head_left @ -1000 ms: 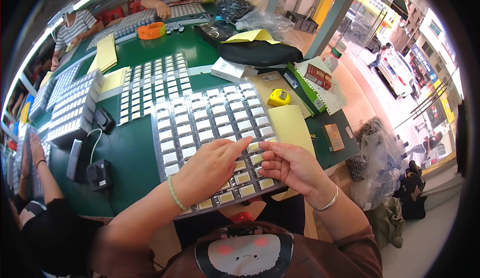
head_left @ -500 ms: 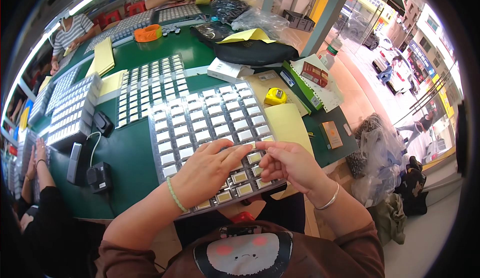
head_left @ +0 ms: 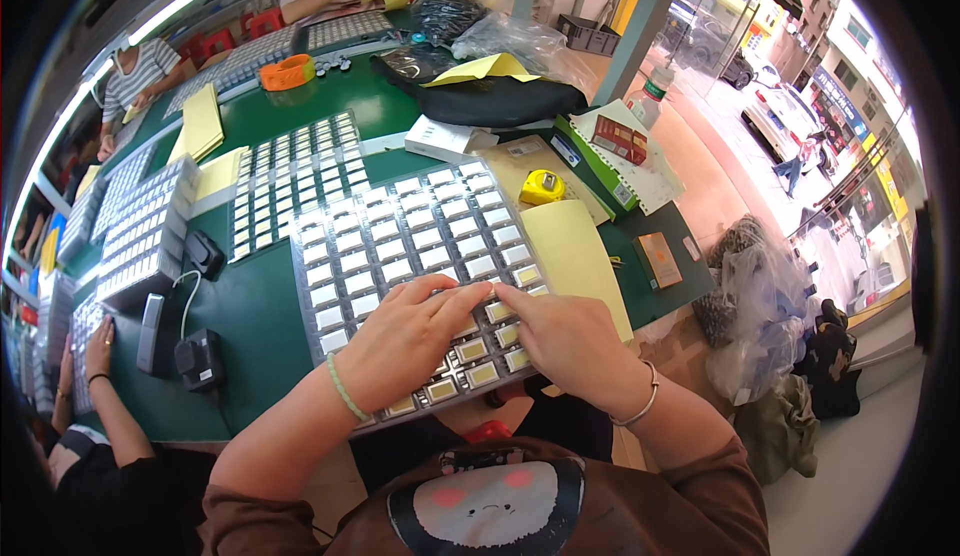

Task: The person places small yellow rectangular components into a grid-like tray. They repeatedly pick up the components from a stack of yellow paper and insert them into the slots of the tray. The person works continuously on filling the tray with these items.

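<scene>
A clear plastic tray [head_left: 352,260] lies tilted across the table edge in front of me, holding many small rectangular pieces in rows. Those in the far rows have white tops, while several pieces [head_left: 470,350] near my hands show yellowish faces with pale rims. My left hand [head_left: 412,334] lies over the middle of the tray, fingers stretched to the right. Against its fingertips my right hand [head_left: 568,344] brings its thumb and index finger down onto one piece. The other right fingers are curled beneath the hand, and whatever its fingertips grip is hidden.
Yellow paper [head_left: 580,256] and a yellow tape measure [head_left: 542,188] lie right of the tray. An orange box [head_left: 659,260] is farther right. Another filled tray [head_left: 298,181] and stacked trays [head_left: 148,241] stand left, near black adapters [head_left: 199,358]. A co-worker's hands [head_left: 98,348] work at far left.
My right hand has moved left and its fingertips have come down beside my left fingertips. Its curled fingers, visible before, are now hidden. My left hand stays nearly in place.
</scene>
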### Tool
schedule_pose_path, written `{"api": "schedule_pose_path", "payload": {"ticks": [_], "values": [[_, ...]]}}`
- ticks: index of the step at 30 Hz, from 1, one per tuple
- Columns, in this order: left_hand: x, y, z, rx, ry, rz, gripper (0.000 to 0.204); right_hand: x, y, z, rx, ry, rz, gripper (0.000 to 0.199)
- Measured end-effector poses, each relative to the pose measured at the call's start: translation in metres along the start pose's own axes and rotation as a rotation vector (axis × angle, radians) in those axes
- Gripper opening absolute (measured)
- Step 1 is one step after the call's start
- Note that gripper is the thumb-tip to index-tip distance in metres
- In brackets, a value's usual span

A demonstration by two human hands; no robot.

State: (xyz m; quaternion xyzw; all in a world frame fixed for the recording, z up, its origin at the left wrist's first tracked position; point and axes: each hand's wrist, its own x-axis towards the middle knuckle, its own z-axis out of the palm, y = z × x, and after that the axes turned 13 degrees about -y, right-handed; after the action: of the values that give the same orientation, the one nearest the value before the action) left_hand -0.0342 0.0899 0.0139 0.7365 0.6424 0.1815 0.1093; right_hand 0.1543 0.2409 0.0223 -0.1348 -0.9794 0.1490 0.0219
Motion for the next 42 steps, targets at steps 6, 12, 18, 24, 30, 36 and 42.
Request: {"api": "schedule_pose_path", "payload": {"ticks": [6, 12, 18, 24, 30, 36, 42], "values": [[-0.007, 0.013, -0.021, -0.231, 0.065, -0.049, 0.058, -0.029, 0.023, -0.036, 0.48, 0.316, 0.215, 0.03], [-0.013, 0.094, -0.01, -0.575, -0.305, 0.297, 0.063, -0.104, 0.114, 0.012, 0.18, 0.298, 0.156, 0.029], [0.059, 0.101, 0.127, -0.173, -0.16, 0.319, 0.042, -0.133, 0.13, 0.06, 0.019, 0.36, 0.074, 0.032], [0.078, 0.092, 0.171, 0.14, -0.13, 0.175, 0.037, -0.143, 0.143, 0.087, -0.173, 0.418, -0.108, 0.044], [0.077, 0.103, 0.154, 0.127, -0.186, 0.173, 0.039, -0.149, 0.149, 0.101, -0.171, 0.513, -0.15, 0.045], [0.078, 0.106, 0.147, 0.106, -0.176, 0.173, 0.059, -0.144, 0.146, 0.1, -0.103, 0.578, -0.143, 0.043], [0.086, 0.102, 0.165, 0.096, -0.012, 0.142, 0.084, -0.131, 0.135, 0.1, 0.1, 0.579, -0.007, 0.043]]}}
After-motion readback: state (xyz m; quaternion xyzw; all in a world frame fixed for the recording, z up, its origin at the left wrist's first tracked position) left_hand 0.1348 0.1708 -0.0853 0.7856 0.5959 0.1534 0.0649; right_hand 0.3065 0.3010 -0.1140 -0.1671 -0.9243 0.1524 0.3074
